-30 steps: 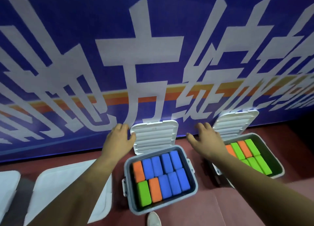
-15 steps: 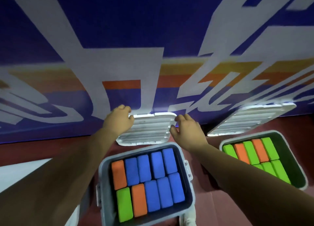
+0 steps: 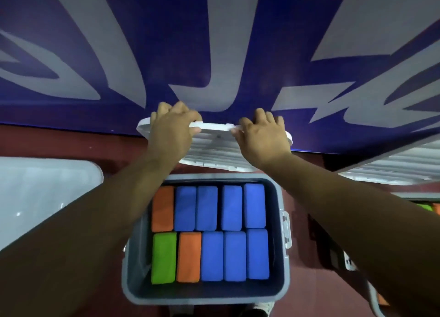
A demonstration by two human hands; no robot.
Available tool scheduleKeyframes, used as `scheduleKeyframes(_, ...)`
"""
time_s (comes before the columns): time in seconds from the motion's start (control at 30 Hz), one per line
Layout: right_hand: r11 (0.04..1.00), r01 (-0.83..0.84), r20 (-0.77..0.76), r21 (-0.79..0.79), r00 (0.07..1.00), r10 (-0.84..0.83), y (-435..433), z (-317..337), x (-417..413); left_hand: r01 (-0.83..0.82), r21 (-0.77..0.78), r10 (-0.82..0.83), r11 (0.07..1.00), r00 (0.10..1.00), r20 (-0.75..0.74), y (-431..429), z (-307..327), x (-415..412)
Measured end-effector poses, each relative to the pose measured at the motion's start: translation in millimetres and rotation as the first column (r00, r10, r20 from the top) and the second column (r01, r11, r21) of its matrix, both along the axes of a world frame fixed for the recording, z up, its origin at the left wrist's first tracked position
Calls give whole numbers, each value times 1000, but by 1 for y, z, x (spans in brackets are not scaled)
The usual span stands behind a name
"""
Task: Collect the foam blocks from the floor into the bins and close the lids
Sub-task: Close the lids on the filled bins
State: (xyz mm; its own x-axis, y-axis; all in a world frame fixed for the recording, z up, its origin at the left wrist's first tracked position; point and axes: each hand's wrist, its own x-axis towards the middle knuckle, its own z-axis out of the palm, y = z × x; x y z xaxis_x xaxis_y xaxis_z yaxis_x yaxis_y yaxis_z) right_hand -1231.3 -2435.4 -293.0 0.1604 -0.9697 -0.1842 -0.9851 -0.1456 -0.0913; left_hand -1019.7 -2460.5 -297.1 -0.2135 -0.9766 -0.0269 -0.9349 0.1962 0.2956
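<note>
A grey bin point(image 3: 281, 293) stands on the red floor right below me, packed with blue foam blocks point(image 3: 232, 208), two orange blocks point(image 3: 163, 208) and one green block point(image 3: 163, 257). Its white ribbed lid point(image 3: 214, 153) stands raised behind the bin, tilted toward me. My left hand point(image 3: 172, 130) grips the lid's top edge on the left, fingers curled over it. My right hand point(image 3: 260, 135) grips the same edge on the right.
A blue banner with large white characters point(image 3: 214, 42) hangs right behind the bin. A closed white lid point(image 3: 45, 192) lies at the left. At the right a second bin's open lid point(image 3: 392, 166) leans back, with a green block point(image 3: 423, 207) just showing.
Both hands have closed around the lid's top edge and tipped it forward from the banner. My view has moved closer and lower over the bin.
</note>
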Motion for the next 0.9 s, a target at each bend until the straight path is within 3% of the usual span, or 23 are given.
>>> scheduleKeyframes(0.1,998,-35,117,61,993,28,14,-7,1,-32,34,36,999,990,-136,24,3,11)
scheduleKeyframes(0.2,988,11,178,154,983,-39,22,-1,7,-37,165,54,986,994,-97,37,14,17)
scheduleKeyframes(0.3,994,32,188,102,981,-51,41,7,12,-214,390,300,896,938,-175,42,22,32)
scheduleKeyframes(0.37,1000,31,207,-5,978,-29,57,15,11,-397,460,468,794,883,-46,42,23,48)
scheduleKeyframes(0.43,996,30,235,-84,972,-10,73,28,9,-533,607,574,589,805,151,50,27,67)
scheduleKeyframes(0.5,993,25,271,-114,963,7,90,42,6,-438,841,747,318,662,62,63,36,82)
scheduleKeyframes(0.53,992,24,288,-121,958,12,99,49,4,-373,894,800,248,599,28,72,44,88)
scheduleKeyframes(0.6,988,58,324,-142,946,-9,116,63,4,-316,934,873,167,488,9,87,52,93)
scheduleKeyframes(0.67,962,207,365,-179,922,-131,132,75,12,-325,931,934,167,355,-44,100,59,88)
scheduleKeyframes(0.7,915,371,411,-161,868,-280,141,83,19,-336,922,951,191,296,-89,109,63,81)
scheduleKeyframes(0.73,814,576,484,-69,733,-478,146,92,27,-347,914,962,209,239,-129,118,66,72)
scheduleKeyframes(0.77,652,748,535,123,504,-678,151,103,37,-358,908,972,218,168,-167,130,70,60)
scheduleKeyframes(0.8,470,804,524,364,240,-817,157,116,46,-372,901,974,226,101,-202,143,72,49)
scheduleKeyframes(0.83,347,708,508,616,-20,-861,161,125,55,-392,890,971,230,33,-237,158,73,38)
scheduleKeyframes(0.87,305,518,479,799,-242,-844,166,128,63,-397,887,967,234,-3,-256,172,73,27)
scheduleKeyframes(0.9,312,380,456,871,-384,-803,173,128,69,-398,886,962,238,-28,-271,185,75,15)
